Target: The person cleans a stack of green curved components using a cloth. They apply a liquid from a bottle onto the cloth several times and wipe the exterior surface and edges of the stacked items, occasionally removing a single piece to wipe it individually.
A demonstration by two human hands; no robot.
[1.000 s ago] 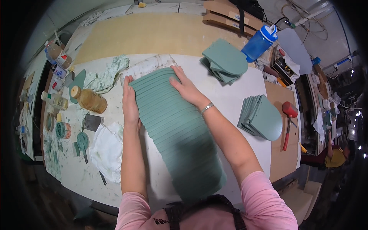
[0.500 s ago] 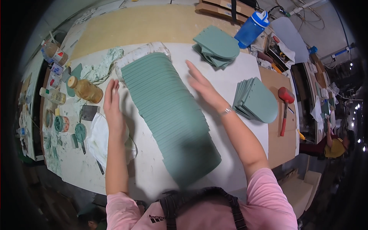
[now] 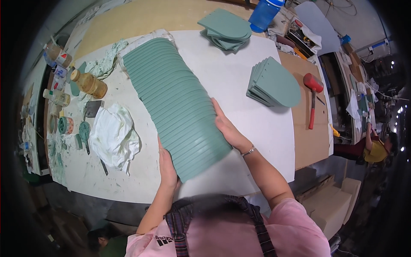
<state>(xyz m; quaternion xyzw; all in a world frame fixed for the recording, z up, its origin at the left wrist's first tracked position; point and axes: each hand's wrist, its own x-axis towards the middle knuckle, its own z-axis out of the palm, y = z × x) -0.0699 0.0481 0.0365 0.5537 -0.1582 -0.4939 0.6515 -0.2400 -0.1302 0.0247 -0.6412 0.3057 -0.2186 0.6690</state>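
Observation:
A long row of overlapping green panels (image 3: 175,98) with rounded ends lies slantwise on the white table. My left hand (image 3: 168,166) presses against its left side near the close end, some fingers hidden by the panels. On the opposite side my right hand (image 3: 229,132) rests along the edge, fingers pointing away from me and touching the panels. Between them the two hands clasp the row from both sides. At its far end the row leans on a whitish wrapped block (image 3: 162,32).
Two smaller stacks of green panels, one far (image 3: 224,23) and one at right (image 3: 276,83), lie beyond my right hand. A red mallet (image 3: 314,83) is farther right. At left are a crumpled white cloth (image 3: 113,137), a brown bottle (image 3: 90,84) and an open tin (image 3: 65,125).
Both hands have come inward and toward me, from apart at the row's sides to touching its edges. The row's sides look more even. The whole view has shifted.

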